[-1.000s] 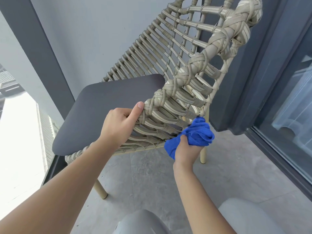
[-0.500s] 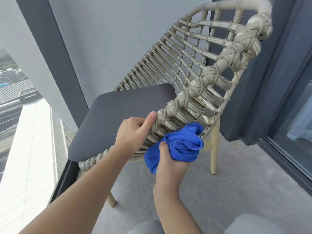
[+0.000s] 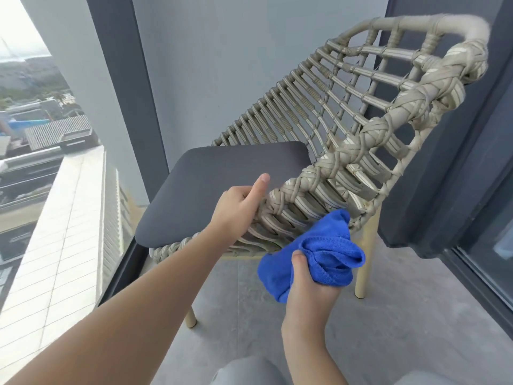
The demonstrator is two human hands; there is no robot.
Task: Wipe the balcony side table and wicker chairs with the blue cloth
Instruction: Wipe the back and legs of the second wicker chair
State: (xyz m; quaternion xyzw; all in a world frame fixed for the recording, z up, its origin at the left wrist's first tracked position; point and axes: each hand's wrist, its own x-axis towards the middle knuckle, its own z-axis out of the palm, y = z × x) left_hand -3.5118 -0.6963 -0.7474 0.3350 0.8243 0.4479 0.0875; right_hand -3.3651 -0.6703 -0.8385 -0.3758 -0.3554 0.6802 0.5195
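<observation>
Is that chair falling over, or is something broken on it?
Nothing looks broken. The wicker chair is tilted, though, because the left hand grips its woven arm. The right hand holds the bunched blue cloth against the weave. The grey cushion sits in place.

Left hand (image 3: 238, 209) thumb raised, fingers curled; right hand (image 3: 311, 284) grip clenched
</observation>
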